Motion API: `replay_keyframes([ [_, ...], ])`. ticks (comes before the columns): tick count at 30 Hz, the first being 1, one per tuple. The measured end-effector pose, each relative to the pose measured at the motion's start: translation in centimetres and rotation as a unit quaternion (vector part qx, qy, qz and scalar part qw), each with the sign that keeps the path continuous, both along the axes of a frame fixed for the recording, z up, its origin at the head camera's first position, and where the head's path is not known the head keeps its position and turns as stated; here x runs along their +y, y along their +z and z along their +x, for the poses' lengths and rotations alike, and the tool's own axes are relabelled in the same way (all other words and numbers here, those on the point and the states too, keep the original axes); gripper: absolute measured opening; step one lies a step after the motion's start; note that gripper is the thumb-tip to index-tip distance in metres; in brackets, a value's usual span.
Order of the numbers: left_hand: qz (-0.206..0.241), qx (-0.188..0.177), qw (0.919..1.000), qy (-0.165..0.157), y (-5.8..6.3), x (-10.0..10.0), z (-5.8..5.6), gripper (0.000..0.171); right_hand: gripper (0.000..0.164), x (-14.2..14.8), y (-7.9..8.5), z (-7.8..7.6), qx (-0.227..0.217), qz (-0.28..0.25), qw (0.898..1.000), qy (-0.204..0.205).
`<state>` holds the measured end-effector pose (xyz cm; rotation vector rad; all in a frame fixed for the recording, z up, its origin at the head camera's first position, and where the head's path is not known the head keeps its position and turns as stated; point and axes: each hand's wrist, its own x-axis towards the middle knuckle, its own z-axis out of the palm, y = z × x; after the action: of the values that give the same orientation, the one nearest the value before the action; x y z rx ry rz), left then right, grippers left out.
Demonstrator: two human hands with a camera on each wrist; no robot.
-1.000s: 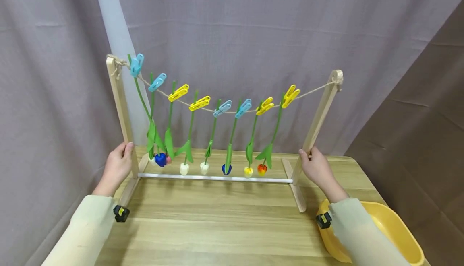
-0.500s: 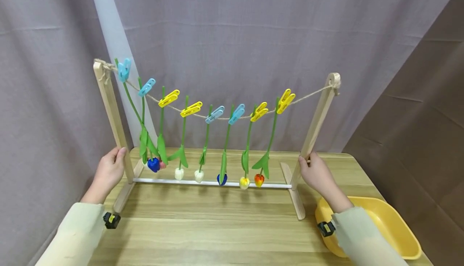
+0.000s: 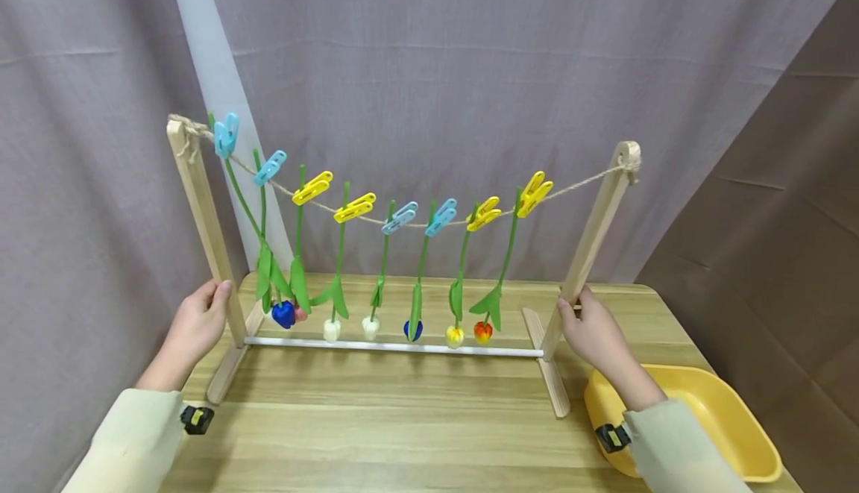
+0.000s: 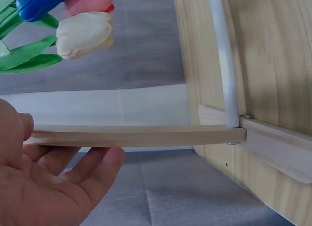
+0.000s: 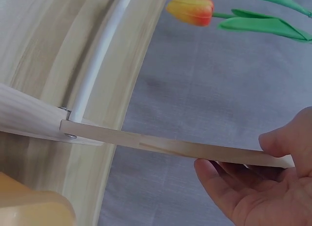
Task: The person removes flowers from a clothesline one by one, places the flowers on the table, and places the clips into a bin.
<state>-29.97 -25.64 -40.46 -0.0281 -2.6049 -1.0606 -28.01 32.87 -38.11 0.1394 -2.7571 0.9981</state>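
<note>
Rack (image 3: 394, 347): looks light, stiff; rope (image 3: 577, 189) probably swingy. My left hand (image 3: 200, 321) and right hand (image 3: 593, 333) grip its posts (image 3: 205, 217), picture left and right; likely good low holds.

No readable text, numbers or brands. Yellow patch (image 3: 197, 418) on left black wrist block (image 3: 190, 416), another on right black wrist block (image 3: 607, 438); both too small to read.

On my feed, a yellow basin (image 3: 718, 411) sits on the near right part of the wood-grained counter (image 3: 376, 433). Behind the counter I see a greyish curtain (image 3: 429, 90), with a white strip (image 3: 200, 23) slanting down toward its far left corner. Creased brown cloth (image 3: 772, 202) hangs to the counter's right.
</note>
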Motion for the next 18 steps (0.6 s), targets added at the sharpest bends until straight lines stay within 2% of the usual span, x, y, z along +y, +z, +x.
replay_keyframes([
  [8, -0.005, 0.019, 0.9998, -0.008, -0.1, -0.1, -0.4, 0.044, 0.036, 0.1, -0.3, -0.2, 0.011, -0.006, 1.000, 0.004],
  [18, -0.004, 0.013, 0.9999, -0.008, -0.6, -0.4, -1.0, 0.045, 0.032, 0.2, -1.1, -1.0, 0.036, 0.011, 0.999, 0.001],
])
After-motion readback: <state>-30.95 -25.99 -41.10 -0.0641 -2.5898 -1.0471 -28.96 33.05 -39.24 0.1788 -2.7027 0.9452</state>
